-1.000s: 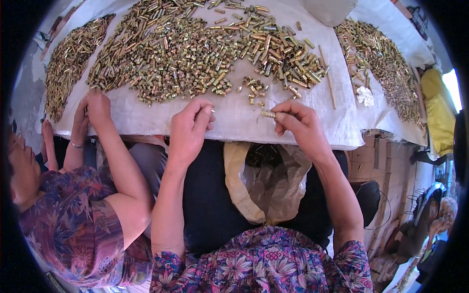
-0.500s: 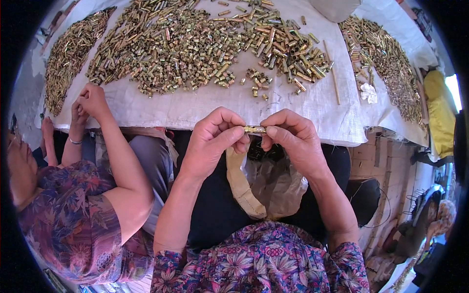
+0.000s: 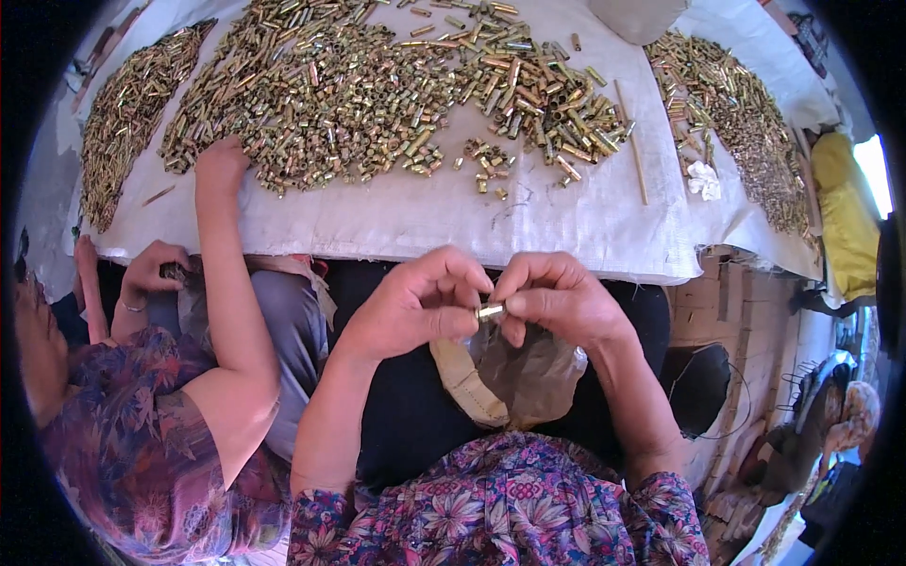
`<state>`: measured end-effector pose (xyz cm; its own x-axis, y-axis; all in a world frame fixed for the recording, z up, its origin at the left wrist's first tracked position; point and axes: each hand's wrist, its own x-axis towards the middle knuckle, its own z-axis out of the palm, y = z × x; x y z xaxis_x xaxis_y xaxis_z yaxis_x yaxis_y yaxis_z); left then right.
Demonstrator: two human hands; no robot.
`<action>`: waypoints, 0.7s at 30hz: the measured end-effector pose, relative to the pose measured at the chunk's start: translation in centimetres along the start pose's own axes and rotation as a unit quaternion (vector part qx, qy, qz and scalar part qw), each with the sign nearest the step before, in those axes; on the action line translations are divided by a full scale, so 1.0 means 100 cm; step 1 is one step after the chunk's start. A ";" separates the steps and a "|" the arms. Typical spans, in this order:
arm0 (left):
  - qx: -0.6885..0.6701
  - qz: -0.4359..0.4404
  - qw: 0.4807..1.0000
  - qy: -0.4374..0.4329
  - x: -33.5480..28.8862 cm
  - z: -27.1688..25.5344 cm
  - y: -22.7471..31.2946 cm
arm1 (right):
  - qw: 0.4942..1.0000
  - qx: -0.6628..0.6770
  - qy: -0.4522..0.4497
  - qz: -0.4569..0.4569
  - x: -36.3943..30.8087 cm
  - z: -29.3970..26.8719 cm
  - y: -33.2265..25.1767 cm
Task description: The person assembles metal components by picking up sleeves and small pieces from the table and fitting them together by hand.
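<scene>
Over my lap, just off the table's near edge, both hands pinch one small, shiny, brass-coloured metal tube (image 3: 490,311). My left hand (image 3: 415,307) has its thumb and curled fingers at the tube's left end. At the right end are the thumb and fingertips of my right hand (image 3: 559,300). The tube lies nearly level, and its ends are partly hidden by the fingertips. Beneath the hands, an open bag with a pale yellow rim (image 3: 469,382) and a translucent plastic lining (image 3: 533,377) rests between my legs.
A large heap of metal tubes and sleeves (image 3: 321,113) covers the white cloth-covered table (image 3: 377,222). Longer tubes (image 3: 547,104) lie to its right, beside a thin stick (image 3: 634,151). Further heaps flank these. At my left, a co-worker's hand (image 3: 223,162) touches the heap.
My hands have come down and nearer to me with the tube, now tilted slightly. The co-worker's hands have parted: one has reached to the heap, the other has dropped to the lap.
</scene>
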<state>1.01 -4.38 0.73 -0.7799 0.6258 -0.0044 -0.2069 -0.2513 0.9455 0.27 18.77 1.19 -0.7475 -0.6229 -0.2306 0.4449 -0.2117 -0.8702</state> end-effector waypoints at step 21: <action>0.595 -0.012 0.733 0.328 0.051 -0.052 0.010 | 0.669 -0.640 0.333 -0.179 0.040 -0.098 -0.035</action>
<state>-6.28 -5.28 0.00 -0.9818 0.0323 0.1874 0.1329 0.8214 0.5546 -9.15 24.43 -0.95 -0.9365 -0.1409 0.3212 -0.2900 0.8261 -0.4832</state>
